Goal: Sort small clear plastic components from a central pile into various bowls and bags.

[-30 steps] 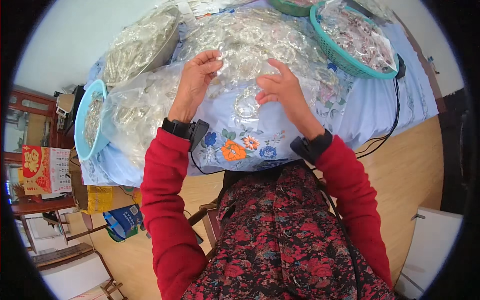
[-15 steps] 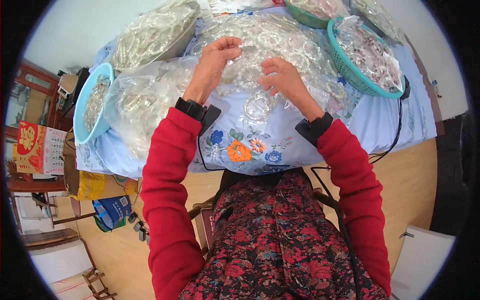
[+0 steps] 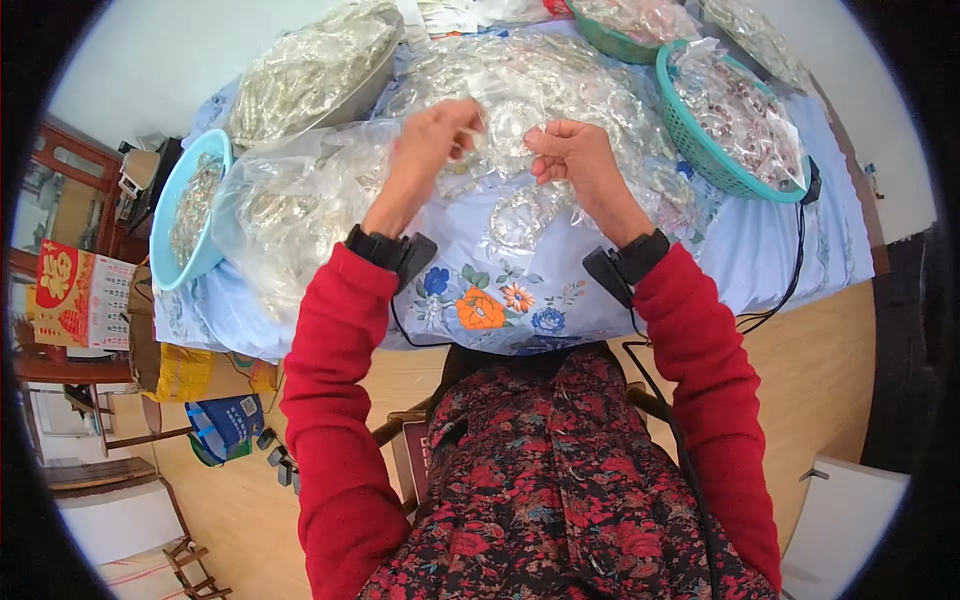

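Observation:
Over the near side of a large heap of clear bags with silvery bead bracelets (image 3: 580, 75), my two hands face each other. My left hand (image 3: 436, 142) is closed in a pinch at the left edge of a small clear plastic bag (image 3: 512, 118) with a pale ring of beads in it. On the bag's right edge, the thumb and fingers of my right hand (image 3: 580, 162) are pressed together. The bag's outline is hard to tell from the shiny heap behind. Just below, another bagged bracelet (image 3: 518, 222) lies flat on the flowered blue tablecloth (image 3: 440, 250).
To the left lie a big clear sack (image 3: 290, 215) and a light-blue basin (image 3: 160, 230) of bracelets. A heaped tray (image 3: 315, 75) stands behind them. At the right are a teal basket (image 3: 720, 170) with dark-beaded packets and a green basket (image 3: 610, 40). Black cables (image 3: 795, 265) hang over the table edge.
My left hand has come down a little toward me, and its fingers have turned. My right hand has gone from spread fingers to a pinch on the bag.

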The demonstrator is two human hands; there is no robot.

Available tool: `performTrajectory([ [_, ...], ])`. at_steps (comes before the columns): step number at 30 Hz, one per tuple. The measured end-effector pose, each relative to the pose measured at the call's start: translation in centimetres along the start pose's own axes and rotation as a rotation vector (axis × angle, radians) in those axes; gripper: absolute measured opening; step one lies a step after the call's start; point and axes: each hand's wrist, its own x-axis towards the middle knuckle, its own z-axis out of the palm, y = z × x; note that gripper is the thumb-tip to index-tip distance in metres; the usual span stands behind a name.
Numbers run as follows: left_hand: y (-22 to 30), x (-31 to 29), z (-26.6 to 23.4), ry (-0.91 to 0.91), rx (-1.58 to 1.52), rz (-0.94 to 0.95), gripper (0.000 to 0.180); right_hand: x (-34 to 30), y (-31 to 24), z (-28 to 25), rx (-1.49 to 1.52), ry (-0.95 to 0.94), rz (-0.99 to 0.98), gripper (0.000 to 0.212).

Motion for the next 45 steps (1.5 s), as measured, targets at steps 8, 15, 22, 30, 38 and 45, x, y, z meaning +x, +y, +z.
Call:
performTrajectory([
  [8,0.3,-1.9,1.0,-0.042,-0.196,-0.102,0.015,-0.8,-0.7,0.3,-0.063,-0.024,0.008,0.021],
  [15,5.1,2.7,-7.2,0.231,-0.450,0.173,0.012,-3.9,-0.6,-0.1,-0.019,0.012,0.027,0.029],
  [22,4.9,2.5,-6.6,0.269,-0.350,0.221,0.012,-6.8,0.2,-0.6,0.041,0.020,0.047,0.026],
  [30,-0.9,-1.2,-2.9,0.035,0.038,-0.052,0.018,-9.3,1.9,0.0,0.049,-0.024,0.071,0.021],
  [38,-2.2,-0.9,-2.8,0.048,0.186,-0.064,0.015,-10.2,4.4,-0.2,-0.095,-0.217,0.200,0.021],
  [45,-4.4,2.6,0.1,0.017,0.338,0.155,0.027,-10.2,4.6,-0.1,0.108,-0.254,0.230,0.039],
])
